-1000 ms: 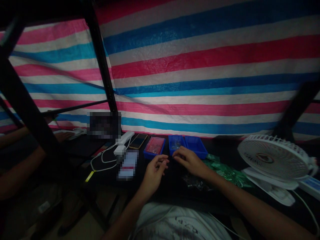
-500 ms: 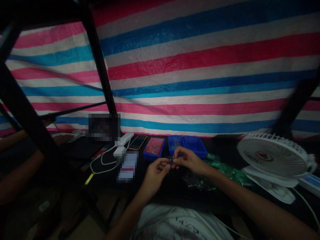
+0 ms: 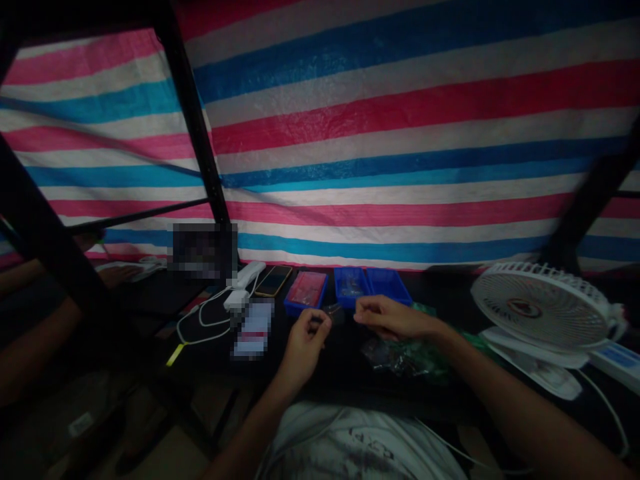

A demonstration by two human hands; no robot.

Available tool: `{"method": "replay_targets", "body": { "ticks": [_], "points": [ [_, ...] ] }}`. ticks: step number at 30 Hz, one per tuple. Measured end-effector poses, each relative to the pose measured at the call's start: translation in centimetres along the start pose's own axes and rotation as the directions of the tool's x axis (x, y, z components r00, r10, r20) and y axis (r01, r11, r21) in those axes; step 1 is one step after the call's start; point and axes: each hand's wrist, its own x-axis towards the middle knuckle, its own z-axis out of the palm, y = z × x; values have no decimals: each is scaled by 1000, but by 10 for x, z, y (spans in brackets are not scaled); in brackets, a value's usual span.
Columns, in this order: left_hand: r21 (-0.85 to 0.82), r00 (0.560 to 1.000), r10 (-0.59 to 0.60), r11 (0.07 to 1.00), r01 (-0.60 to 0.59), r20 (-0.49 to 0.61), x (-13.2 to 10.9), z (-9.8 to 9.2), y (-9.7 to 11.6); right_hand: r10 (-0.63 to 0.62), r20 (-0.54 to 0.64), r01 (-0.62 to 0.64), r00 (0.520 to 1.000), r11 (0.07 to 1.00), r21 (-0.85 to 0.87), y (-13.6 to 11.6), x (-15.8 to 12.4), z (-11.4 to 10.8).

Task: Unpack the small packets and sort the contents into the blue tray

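Since light is low, fine detail is poor. Far left: another person's forearm [image 3: 30, 347] by the dark bench [image 3: 345, 373], beside a black frame post [image 3: 193, 127]. Moving right along the far side of the bench: white charger [image 3: 239, 297] w/ cable, phone [image 3: 274, 281], red-lined tray [image 3: 306, 291].

Left hand [image 3: 304, 340]: near side of that tray, fingers curled in, thumb tip against forefinger. Can't tell if anything is pinched.

Small clear piece [image 3: 334, 312]: betw. the two hands, just right of the left fingertips and just left of the right ones, near side of the blue trays [image 3: 373, 283]. Touching either hand or not: can't tell.

Right hand [image 3: 395, 319]: thumb & forefinger pressed together, other fingers folded under. Any held item not resolvable.

Green bags [image 3: 430, 353] lie by the right wrist. White fan [image 3: 543, 310] well to the right, power strip [image 3: 620, 357] at right edge. Striped tarp [image 3: 400, 133] behind all.
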Motion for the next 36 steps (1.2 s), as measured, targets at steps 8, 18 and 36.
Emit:
{"method": "replay_targets", "body": {
  "ticks": [8,18,36],
  "points": [
    [2,1000,3,1000,-3,-15,0,1,2,251,346,-239,904,968,-79,10,-7,-13],
    [-20,1000,-11,1000,11,-6,0,0,2,-62,-45,59,997,996,-62,17,14,4],
    [-88,998,-7,996,12,55,-1,2,5,7,-235,79,972,932,353,15,22,39]
  ]
}}
